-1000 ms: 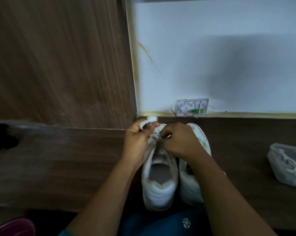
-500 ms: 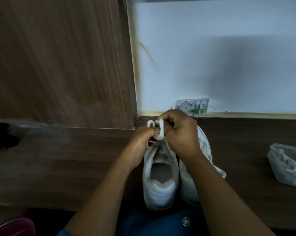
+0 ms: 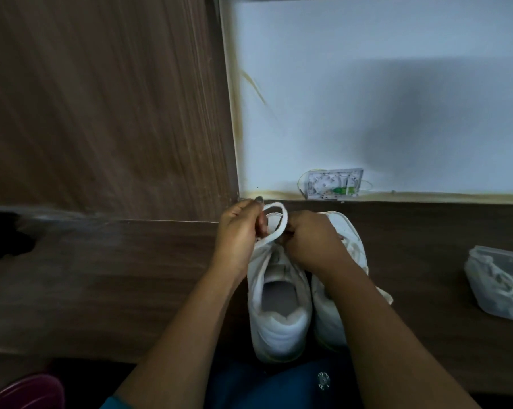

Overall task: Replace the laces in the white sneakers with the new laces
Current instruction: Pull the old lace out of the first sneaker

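Pinching lace (image 3: 285,222): my left hand (image 3: 237,231) and right hand (image 3: 311,243), mid-frame.
Risk: I reckon the loop could slip if I slacken.

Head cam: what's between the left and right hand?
A loop of white lace spans the gap from left hand to right hand, in the head view.

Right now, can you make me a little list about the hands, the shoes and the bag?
left hand: pinches the lace
right hand: grips the same lace
lace: white, looped over one shoe
shoes: two, white, side by side on the table
bag: clear, far right, laces inside
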### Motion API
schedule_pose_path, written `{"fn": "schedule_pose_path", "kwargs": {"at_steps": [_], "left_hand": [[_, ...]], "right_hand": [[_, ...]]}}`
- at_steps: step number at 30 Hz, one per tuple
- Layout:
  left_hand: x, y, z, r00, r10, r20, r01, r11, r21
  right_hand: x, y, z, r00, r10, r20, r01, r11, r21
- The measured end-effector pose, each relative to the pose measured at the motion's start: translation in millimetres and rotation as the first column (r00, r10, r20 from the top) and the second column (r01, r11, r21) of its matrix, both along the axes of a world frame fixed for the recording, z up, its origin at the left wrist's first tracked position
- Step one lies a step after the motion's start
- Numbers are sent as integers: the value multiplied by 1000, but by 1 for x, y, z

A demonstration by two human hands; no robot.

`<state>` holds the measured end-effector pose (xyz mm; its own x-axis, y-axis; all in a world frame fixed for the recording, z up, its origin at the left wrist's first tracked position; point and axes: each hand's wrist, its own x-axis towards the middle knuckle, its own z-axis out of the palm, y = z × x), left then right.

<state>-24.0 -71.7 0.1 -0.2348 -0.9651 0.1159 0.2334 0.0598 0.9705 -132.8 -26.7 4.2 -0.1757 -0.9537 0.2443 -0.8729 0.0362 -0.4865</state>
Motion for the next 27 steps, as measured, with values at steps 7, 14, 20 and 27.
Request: {"fn": "schedule_pose_path", "kwargs": {"at_steps": [7,14,20,27], "left_hand": [[8,-12,-17,809,215,548,-132,973,-188],[20,-6,-1,408,295,864,-30,950,-310],[-2,-2,-1,301,214,929,268,916,-298],[-3,-5,-11,630,64,774,281,910,-304]], "right_hand": [[7,10,10,995,13,94,-29,983,179],[1,10,8,973,-153,175,113,969,221],[1,8,6,970,-172,174,131,965,226],[2,10,9,975,-153,160,115,967,226]]}}
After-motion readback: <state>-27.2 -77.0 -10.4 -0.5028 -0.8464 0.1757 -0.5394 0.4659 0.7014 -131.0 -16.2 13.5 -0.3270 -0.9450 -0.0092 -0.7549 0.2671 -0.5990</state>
